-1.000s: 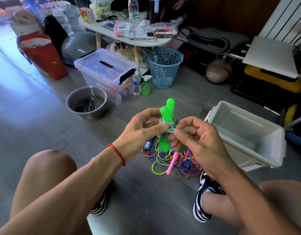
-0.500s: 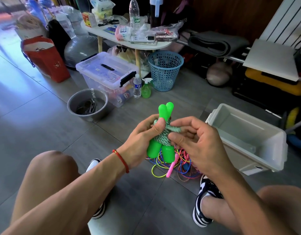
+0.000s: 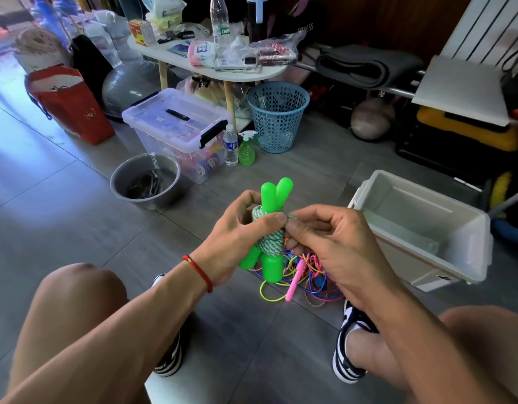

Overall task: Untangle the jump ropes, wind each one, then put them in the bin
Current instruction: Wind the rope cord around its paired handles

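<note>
Head view: seated person looking down at both hands over a grey tiled floor [image 3: 62, 228].
Left hand [image 3: 237, 237]: fingers curled round the green jump rope [image 3: 269, 237], thumb pressed across the top of the coil.
Right hand [image 3: 324, 243]: pinches the loose end of the green-and-white cord at the coil's right side; fingertips touch the left thumb.
Green jump rope: two green handles held side by side, roughly upright, cord wound round their middle. Handle tops and bottoms stick out of the coil; the far side of the coil is hidden by the left fingers.
Cord end: too small to tell whether it is tucked under a turn or free.
Tangled ropes [image 3: 307, 281]: pile on the floor just below the hands, between the feet. Yellow, blue, red and braided cords mixed; a pink handle [image 3: 295, 278] shows; upper part covered by the hands, so count cannot be told.
White bin [image 3: 427, 252]: on the floor to the right of the pile, near the right hand, open top. No rope visible inside; near wall hides part of its bottom.
Metal bowl [image 3: 146, 182]: on the floor at left, dark items inside, hard to make out.
Clear lidded box [image 3: 176, 126]: behind the bowl, contents blurred.
Blue mesh basket [image 3: 276, 118]: under the edge of the white counter [image 3: 269, 72], which is cluttered with bottles and packets.
Cut off: both knees and forearms run out of frame at the bottom.
</note>
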A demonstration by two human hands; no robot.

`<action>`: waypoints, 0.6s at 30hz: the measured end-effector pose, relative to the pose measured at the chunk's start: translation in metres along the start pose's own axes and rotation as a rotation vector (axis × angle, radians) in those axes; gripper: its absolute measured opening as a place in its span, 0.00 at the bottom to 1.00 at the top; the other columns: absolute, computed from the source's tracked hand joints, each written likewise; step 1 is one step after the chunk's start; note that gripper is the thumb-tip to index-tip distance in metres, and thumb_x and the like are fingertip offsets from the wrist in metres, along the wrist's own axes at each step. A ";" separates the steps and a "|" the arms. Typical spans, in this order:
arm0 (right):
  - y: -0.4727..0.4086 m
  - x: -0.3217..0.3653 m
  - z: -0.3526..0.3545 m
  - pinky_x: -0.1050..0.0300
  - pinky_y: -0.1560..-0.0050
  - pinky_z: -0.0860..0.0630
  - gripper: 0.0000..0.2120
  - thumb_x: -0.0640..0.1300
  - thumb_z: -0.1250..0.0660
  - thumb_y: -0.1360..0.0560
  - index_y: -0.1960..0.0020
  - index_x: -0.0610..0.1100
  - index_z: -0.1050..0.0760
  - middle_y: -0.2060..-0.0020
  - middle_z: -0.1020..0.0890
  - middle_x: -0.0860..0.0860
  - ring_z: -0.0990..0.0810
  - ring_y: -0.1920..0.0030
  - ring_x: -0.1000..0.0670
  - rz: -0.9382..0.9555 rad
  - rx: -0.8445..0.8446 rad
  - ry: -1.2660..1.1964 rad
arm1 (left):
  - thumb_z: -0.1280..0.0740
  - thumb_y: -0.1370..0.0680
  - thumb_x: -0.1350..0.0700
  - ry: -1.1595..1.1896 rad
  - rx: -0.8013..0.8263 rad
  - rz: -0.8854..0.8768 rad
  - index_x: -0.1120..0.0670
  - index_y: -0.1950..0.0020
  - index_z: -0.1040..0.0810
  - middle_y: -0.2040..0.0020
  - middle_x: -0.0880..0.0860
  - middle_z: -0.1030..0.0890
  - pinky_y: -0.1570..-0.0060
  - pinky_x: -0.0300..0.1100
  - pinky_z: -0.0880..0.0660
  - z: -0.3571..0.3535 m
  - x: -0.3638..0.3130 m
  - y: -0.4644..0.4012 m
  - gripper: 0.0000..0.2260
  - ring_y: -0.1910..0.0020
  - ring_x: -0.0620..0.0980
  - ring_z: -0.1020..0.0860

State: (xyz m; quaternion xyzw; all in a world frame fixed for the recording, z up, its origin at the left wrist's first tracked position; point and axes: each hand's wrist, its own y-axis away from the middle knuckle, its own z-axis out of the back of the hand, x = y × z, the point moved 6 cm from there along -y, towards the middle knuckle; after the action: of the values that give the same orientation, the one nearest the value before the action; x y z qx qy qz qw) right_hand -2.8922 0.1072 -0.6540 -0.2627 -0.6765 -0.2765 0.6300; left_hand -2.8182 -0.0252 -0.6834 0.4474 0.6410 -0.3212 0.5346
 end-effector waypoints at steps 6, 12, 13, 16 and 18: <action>-0.001 0.003 0.004 0.52 0.57 0.17 0.08 0.37 0.22 0.29 0.52 0.41 0.19 0.58 0.16 0.44 0.18 0.60 0.48 0.134 -0.041 0.115 | 0.24 0.28 0.51 -0.090 0.066 -0.035 0.62 0.43 0.21 0.53 0.59 0.19 0.50 0.54 0.27 0.003 -0.007 0.000 0.20 0.54 0.56 0.23; -0.002 0.005 0.004 0.59 0.58 0.18 0.09 0.32 0.25 0.27 0.49 0.41 0.15 0.61 0.13 0.47 0.15 0.63 0.49 0.153 -0.024 0.206 | 0.30 0.23 0.59 -0.135 0.136 -0.043 0.61 0.32 0.24 0.42 0.57 0.16 0.46 0.45 0.22 0.005 -0.014 0.001 0.20 0.47 0.52 0.18; -0.002 0.005 0.003 0.60 0.57 0.18 0.09 0.32 0.25 0.27 0.49 0.42 0.15 0.61 0.13 0.49 0.15 0.63 0.50 0.160 -0.021 0.239 | 0.29 0.23 0.59 -0.123 0.135 -0.041 0.59 0.31 0.26 0.41 0.59 0.17 0.44 0.49 0.23 0.007 -0.014 0.001 0.21 0.46 0.54 0.18; 0.002 0.010 -0.002 0.62 0.56 0.21 0.08 0.37 0.22 0.29 0.51 0.46 0.14 0.61 0.15 0.52 0.17 0.61 0.54 0.262 -0.023 0.426 | 0.26 0.27 0.55 -0.063 0.139 -0.016 0.55 0.34 0.27 0.44 0.62 0.16 0.47 0.54 0.25 0.011 -0.012 0.005 0.23 0.50 0.58 0.20; 0.005 0.016 -0.006 0.67 0.59 0.27 0.06 0.41 0.21 0.30 0.53 0.46 0.15 0.64 0.18 0.53 0.20 0.62 0.54 0.344 -0.011 0.546 | 0.25 0.28 0.56 -0.042 0.134 -0.005 0.57 0.36 0.28 0.43 0.63 0.17 0.48 0.55 0.25 0.013 -0.012 0.007 0.23 0.50 0.59 0.21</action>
State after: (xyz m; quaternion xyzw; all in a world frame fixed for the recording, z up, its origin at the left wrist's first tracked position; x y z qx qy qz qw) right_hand -2.8852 0.1063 -0.6376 -0.2930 -0.4266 -0.2298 0.8242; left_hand -2.8063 -0.0364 -0.6739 0.4736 0.6077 -0.3740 0.5162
